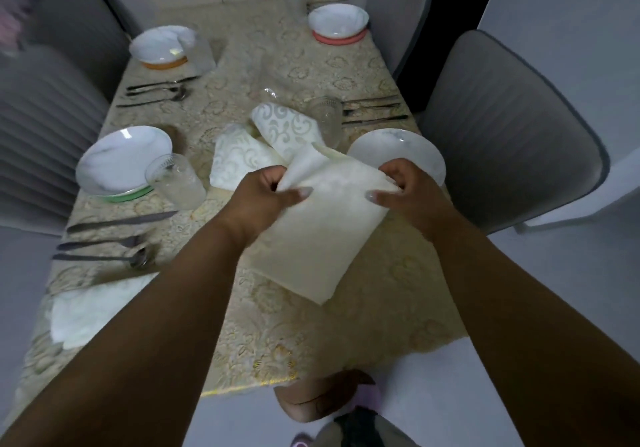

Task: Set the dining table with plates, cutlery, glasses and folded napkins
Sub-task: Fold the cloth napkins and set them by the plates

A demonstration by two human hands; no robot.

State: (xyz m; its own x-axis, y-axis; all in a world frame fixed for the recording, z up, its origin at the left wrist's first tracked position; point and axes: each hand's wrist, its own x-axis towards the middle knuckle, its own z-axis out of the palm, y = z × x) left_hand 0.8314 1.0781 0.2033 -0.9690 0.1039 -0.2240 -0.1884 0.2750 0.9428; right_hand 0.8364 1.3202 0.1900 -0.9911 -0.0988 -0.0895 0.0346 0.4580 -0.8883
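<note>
A cream napkin (318,235) is held above the surface (346,325) at mid-frame, pinched at its top corners: the left hand (263,197) grips the upper-left corner, the right hand (401,187) the upper-right. The cloth hangs from both grips toward the lower centre of the frame, its long axis running top to bottom. Both hands are equally near it. Two patterned napkins (263,145) lie just above, near a glass (325,121) and a plate (398,155).

Dim, flat indoor light with a cool grey cast leaves soft shadows beside the plates (124,161) and cutlery (104,242), while wide-angle distortion bends the chairs (512,128) at the edges and the top left corner smears into blur
</note>
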